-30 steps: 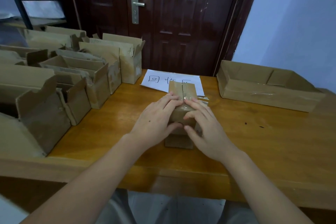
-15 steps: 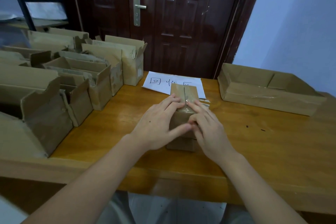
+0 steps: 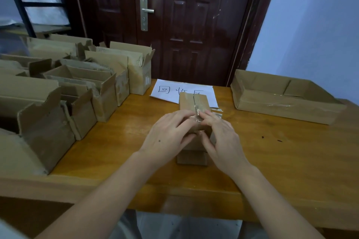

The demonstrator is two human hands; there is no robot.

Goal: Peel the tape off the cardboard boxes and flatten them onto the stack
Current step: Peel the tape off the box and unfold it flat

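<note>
A small brown cardboard box [image 3: 192, 101] stands on the wooden table [image 3: 272, 151] in front of me, its far end on a white sheet of paper [image 3: 169, 89]. Clear tape [image 3: 196, 111] runs along its top seam and looks crinkled near my fingers. My left hand [image 3: 167, 136] grips the box from the left, fingers on top and thumb on the near face. My right hand [image 3: 223, 139] holds it from the right, with fingertips bunched at the taped seam and the thumb on the near side. The near half of the box top is hidden by both hands.
Several open, torn cardboard boxes [image 3: 104, 91] crowd the left side of the table. A low cardboard tray [image 3: 281, 106] lies at the back right. A dark door [image 3: 194, 25] stands behind the table, and the white paper carries handwritten characters.
My right hand's fingers have drawn in from lying spread over the box top to the taped seam. The left hand has barely moved, and the box stays in place.
</note>
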